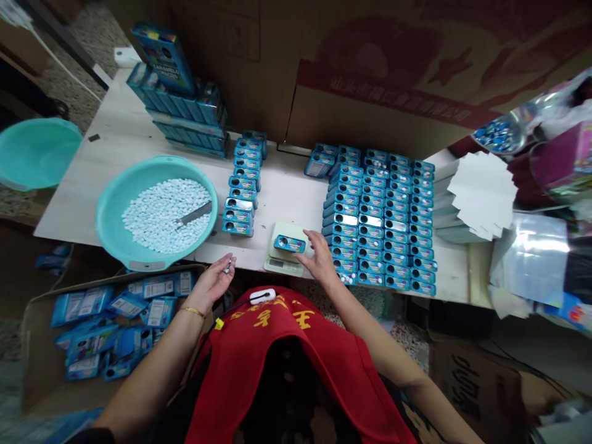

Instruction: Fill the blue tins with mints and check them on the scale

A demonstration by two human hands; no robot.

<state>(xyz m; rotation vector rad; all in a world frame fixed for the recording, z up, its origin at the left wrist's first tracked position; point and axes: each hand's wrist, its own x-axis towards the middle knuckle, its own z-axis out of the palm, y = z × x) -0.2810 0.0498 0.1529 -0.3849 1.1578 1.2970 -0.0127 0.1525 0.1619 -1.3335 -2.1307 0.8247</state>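
My right hand (319,259) has its thumb and fingers around the right end of a small blue candy box (289,243), which stands on a pale weighing scale (283,266) with its round dark opening facing up. My left hand (215,280) is palm up at the table's front edge, fingers curled over a few small white candies (227,267). Left of it sits a turquoise basin (110,203) holding many white candies (157,213) and a metal scoop (197,213). Between basin and scale runs a row of blue candy boxes (241,205).
Several columns of blue boxes (365,219) stand right of the scale, some with candies on top. Stacked boxes (185,111) are at back left. A carton (34,345) of boxes lies below left. White card stacks (481,194) stand right; a large carton (259,74) walls the back.
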